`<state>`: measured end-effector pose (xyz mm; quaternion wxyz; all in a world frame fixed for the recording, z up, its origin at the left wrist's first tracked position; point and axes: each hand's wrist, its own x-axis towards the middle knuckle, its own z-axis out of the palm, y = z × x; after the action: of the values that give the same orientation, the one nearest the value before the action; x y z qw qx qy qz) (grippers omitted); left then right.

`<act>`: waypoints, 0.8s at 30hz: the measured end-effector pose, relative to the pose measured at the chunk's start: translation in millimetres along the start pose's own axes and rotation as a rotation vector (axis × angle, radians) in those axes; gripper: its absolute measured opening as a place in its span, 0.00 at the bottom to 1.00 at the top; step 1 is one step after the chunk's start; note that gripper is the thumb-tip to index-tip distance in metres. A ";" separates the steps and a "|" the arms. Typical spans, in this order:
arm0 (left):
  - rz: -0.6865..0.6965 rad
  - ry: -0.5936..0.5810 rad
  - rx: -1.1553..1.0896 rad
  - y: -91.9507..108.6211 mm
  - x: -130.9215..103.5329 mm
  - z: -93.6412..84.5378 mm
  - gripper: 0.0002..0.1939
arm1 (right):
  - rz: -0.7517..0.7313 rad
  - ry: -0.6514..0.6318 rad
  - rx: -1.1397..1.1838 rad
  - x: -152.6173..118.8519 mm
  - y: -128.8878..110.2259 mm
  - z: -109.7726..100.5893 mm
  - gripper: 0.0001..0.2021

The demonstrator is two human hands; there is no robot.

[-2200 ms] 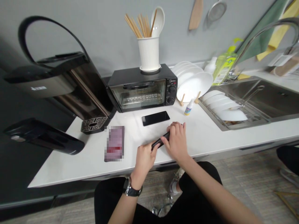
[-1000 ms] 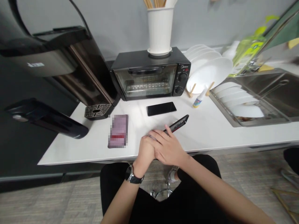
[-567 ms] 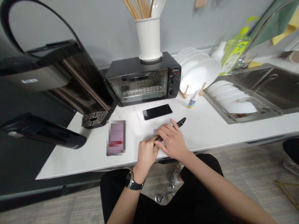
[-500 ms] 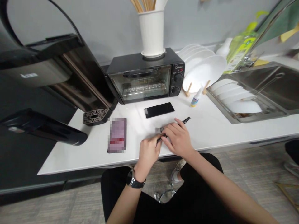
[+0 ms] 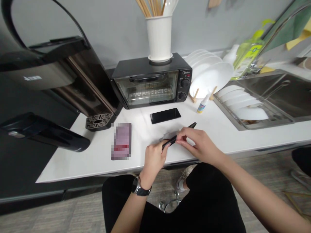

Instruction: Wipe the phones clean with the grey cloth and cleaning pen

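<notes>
A long, slim black object (image 5: 173, 140) is held tilted just above the counter's front part, its far end rising to the right; its exact kind does not show from this angle. My left hand (image 5: 155, 155), with a watch on the wrist, is closed around its near-left end. With thumb and fingertips pinched together, my right hand (image 5: 198, 144) grips or touches it near the middle. Beyond the hands a black smartphone (image 5: 165, 115) lies flat on the counter. Left of my left hand lies a blurred-out purple flat item (image 5: 122, 140).
A toaster oven (image 5: 150, 84) stands behind, with a white cup (image 5: 159, 38) of chopsticks on top. A dark machine (image 5: 80, 77) and a black bottle (image 5: 48, 132) are left. A small spray bottle (image 5: 202, 104), plates (image 5: 213, 76) and the sink (image 5: 279, 119) are right.
My right hand has shifted right and turned, its fingers going from lying over the slim black object to a pinch. My left hand stays about where it was.
</notes>
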<state>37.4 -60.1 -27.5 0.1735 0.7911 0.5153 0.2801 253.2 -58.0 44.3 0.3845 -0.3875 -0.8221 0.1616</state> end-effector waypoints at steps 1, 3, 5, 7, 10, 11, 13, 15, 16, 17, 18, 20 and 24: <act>0.016 0.002 -0.011 -0.6 -0.8 1.0 0.13 | 0.009 0.018 -0.034 2.4 2.8 2.7 0.12; 0.055 0.003 -0.026 -2.3 -2.6 3.1 0.14 | 0.080 -0.021 -0.142 16.2 11.9 7.6 0.14; 0.083 0.003 -0.021 -3.7 -3.9 4.4 0.15 | 0.197 -0.249 -0.231 40.0 23.3 10.1 0.16; 0.093 0.005 -0.012 -4.0 -4.4 4.2 0.15 | 0.269 -0.590 -0.196 66.6 33.5 11.2 0.14; 0.097 -0.012 -0.026 -2.6 -3.9 2.0 0.15 | 0.283 -0.847 -0.135 93.8 41.8 17.5 0.08; 0.101 -0.020 -0.033 -2.2 -3.7 1.3 0.16 | 0.286 -0.832 -0.163 97.5 43.0 21.9 0.08; 0.117 -0.034 -0.040 -2.4 -3.8 0.4 0.16 | 0.313 -0.729 -0.264 98.4 44.7 33.3 0.12; 0.135 -0.036 -0.051 -4.1 -4.5 0.5 0.17 | 0.329 -0.643 -0.321 95.4 46.1 44.6 0.14; 0.138 -0.034 -0.061 -5.1 -4.9 0.7 0.18 | 0.329 -0.628 -0.324 94.2 46.7 48.3 0.13; 0.134 -0.027 -0.071 -6.1 -5.2 1.0 0.18 | 0.323 -0.628 -0.312 93.4 47.1 49.5 0.10; 0.126 -0.017 -0.081 -6.8 -5.1 1.3 0.17 | 0.315 -0.636 -0.290 93.0 47.3 47.6 0.07; 0.099 0.008 -0.084 -6.9 -4.1 1.6 0.15 | 0.283 -0.631 -0.238 90.7 46.1 33.5 0.04; 0.024 0.032 -0.035 -3.1 -0.6 2.1 0.12 | 0.101 -0.307 -0.130 67.1 27.9 -7.4 0.03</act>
<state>36.2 -59.3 -31.0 0.1757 0.7895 0.5036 0.3036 246.0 10.9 67.4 0.2199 -0.4231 -0.8594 0.1843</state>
